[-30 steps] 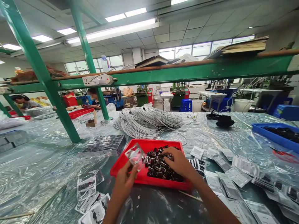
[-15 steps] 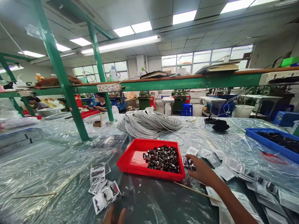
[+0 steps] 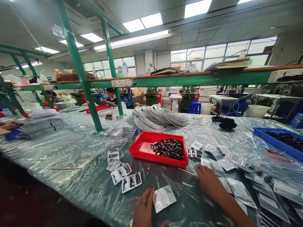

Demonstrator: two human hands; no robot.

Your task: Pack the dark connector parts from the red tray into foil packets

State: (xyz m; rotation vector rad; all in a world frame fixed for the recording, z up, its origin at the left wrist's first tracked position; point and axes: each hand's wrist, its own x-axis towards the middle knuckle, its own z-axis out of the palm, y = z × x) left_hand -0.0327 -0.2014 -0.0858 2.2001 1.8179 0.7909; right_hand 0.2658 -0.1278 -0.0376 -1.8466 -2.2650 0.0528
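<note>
My left hand (image 3: 144, 206) is at the lower middle, its fingers stretched out and touching the left edge of a flat silvery plate with small dark holes (image 3: 164, 198). The plate lies on the dark green table top; the thumb is partly cut off at the bottom. To the right, my right hand (image 3: 208, 182) is closed over a thin wooden stick (image 3: 186, 171), whose left end shows and whose rest is hidden by the hand. Between and beyond the hands stands a red tray (image 3: 142, 156) with many small dark metal-shiny parts (image 3: 170, 148).
Silvery pieces with dark parts (image 3: 131, 182) lie left; more silvery plates (image 3: 240, 190) spread right. A blue tray (image 3: 262, 137) holds black items. Behind are a grey cable coil (image 3: 156, 118), a green post (image 3: 91, 104) and a shelf beam (image 3: 189, 81). Co-workers sit far left.
My right hand has left the dark-filled piece beside the red tray and come nearer, onto the stick. My left hand has moved further into view, at a silvery plate. The view has shifted.
</note>
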